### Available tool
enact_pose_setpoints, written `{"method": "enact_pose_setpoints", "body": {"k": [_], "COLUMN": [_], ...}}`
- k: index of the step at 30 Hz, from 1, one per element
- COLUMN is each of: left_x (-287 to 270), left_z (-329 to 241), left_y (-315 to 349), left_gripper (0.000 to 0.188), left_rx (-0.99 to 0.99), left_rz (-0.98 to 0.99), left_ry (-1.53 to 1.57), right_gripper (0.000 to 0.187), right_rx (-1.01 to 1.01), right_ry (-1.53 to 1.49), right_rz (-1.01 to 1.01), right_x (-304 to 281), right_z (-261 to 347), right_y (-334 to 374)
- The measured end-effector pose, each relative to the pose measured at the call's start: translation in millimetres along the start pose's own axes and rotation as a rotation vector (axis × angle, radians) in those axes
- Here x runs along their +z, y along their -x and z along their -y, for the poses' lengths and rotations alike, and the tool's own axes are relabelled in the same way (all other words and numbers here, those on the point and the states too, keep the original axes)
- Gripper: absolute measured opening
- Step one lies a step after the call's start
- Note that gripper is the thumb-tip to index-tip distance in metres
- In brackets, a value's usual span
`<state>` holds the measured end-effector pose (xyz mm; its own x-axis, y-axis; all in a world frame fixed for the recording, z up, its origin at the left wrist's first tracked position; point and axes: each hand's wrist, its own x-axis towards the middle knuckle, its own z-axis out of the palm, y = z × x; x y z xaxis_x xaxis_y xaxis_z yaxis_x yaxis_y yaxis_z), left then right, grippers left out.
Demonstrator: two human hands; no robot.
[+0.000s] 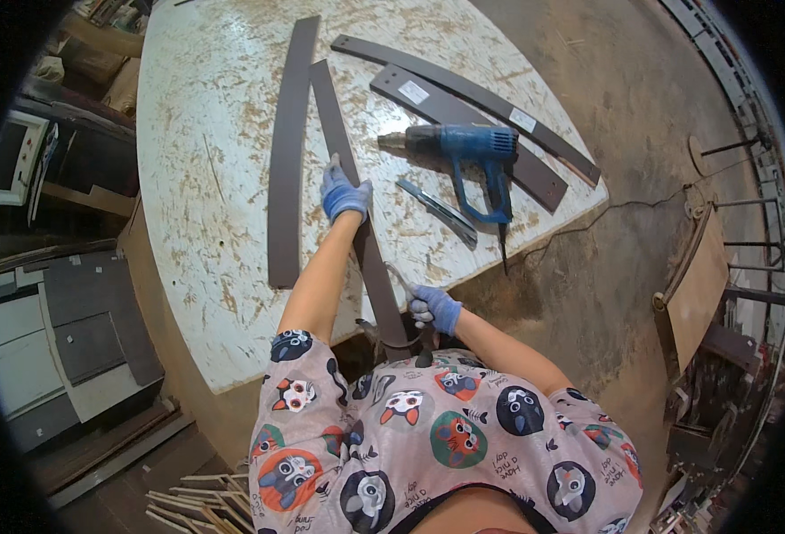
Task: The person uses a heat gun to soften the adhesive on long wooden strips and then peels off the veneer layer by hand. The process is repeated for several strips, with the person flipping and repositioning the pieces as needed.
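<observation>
Four dark pieces share our scuffed white worktable [223,116]. We see the narrow strip [376,276] run from eleven o'clock down to six, our gloved left hand [345,194] closed across it, thumb on one edge, fingers on the other. At between four and five o'clock, our right hand [434,310] has curled fingers; we cannot tell whether they grip anything. A wide board [290,151] lies at eleven; toward one, we find a blue heat gun [481,142] over a broad board [437,102], beside a curved piece [410,60], with a utility knife [441,216] nearer us.
</observation>
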<state>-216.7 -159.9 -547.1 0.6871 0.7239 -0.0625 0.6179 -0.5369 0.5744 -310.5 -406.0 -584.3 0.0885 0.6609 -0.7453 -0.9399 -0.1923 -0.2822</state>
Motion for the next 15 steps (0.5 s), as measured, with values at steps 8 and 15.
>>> {"method": "enact_pose_setpoints", "body": {"k": [8,15], "left_x": [49.5,49.3], "left_z": [13.0,12.8], "left_y": [34.8,39.6], "left_gripper": [0.063,0.057], "left_rx": [0.145,0.19], "left_rz": [-0.236,-0.252], "left_ry": [-0.254,-0.255], "right_gripper": [0.028,0.027], "right_rx": [0.141,0.091], "right_ry": [-0.667,-0.844], "right_rz": [0.393,0.429], "right_x": [-30.0,-16.4], "right_z": [-38.6,-34.6], "right_y": [2.1,23.4]}}
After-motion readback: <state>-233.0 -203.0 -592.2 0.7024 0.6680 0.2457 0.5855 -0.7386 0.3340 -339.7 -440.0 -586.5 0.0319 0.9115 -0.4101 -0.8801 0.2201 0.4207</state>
